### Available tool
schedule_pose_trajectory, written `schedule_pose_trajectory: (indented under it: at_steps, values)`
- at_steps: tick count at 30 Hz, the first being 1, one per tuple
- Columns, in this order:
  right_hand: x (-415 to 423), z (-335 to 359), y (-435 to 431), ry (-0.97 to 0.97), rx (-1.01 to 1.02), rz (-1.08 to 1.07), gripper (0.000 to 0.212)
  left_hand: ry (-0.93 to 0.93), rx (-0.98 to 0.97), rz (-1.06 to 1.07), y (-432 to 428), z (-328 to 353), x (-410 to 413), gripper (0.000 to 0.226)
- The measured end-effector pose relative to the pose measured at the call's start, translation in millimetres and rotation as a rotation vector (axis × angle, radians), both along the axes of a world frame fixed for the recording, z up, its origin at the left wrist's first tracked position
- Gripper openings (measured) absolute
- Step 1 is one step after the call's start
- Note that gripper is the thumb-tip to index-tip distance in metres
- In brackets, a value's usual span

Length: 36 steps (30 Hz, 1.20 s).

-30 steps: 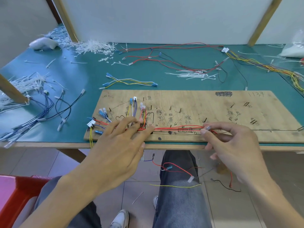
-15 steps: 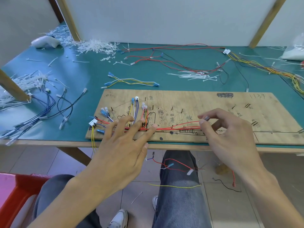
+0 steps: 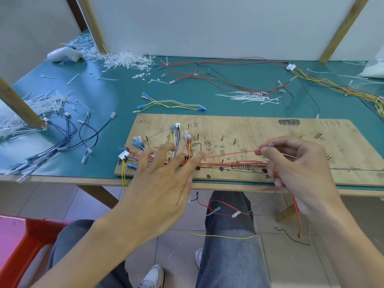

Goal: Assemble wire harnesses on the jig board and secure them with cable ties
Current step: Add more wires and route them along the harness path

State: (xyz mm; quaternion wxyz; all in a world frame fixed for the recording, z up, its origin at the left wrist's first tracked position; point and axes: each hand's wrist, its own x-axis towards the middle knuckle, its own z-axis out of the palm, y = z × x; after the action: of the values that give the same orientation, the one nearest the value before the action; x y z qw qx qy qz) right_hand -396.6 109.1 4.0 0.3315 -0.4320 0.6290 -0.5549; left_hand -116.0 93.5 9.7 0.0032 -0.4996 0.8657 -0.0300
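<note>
My left hand (image 3: 164,183), fingers spread flat, pins the wires (image 3: 218,163) near the board's (image 3: 259,129) left end while my right hand (image 3: 301,173) pinches a red wire (image 3: 232,154) above its middle, best kept taut and laid alongside them before tying.

A single wide-angle view looks from the person's head, forward and down, close over the near edge of the table (image 3: 104,96). The jig board (image 3: 259,129) lies mid-frame; the left hand (image 3: 164,183) and right hand (image 3: 301,173) reach in from the near side, and the far wall (image 3: 207,28) fills the top.
</note>
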Motion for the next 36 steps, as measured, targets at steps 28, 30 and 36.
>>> schedule_pose_trajectory:
  at_steps: [28,30,36]
  values:
    - [-4,0,22,-0.107,0.091,0.156,0.020,0.549,0.160,-0.056,-3,-10,18,0.048]
    - [-4,1,21,-0.101,0.109,0.163,0.022,0.682,0.135,-0.035,-8,-8,24,0.041]
    - [-6,5,22,-0.104,0.123,0.176,0.026,0.830,-0.119,0.251,-31,4,79,0.026]
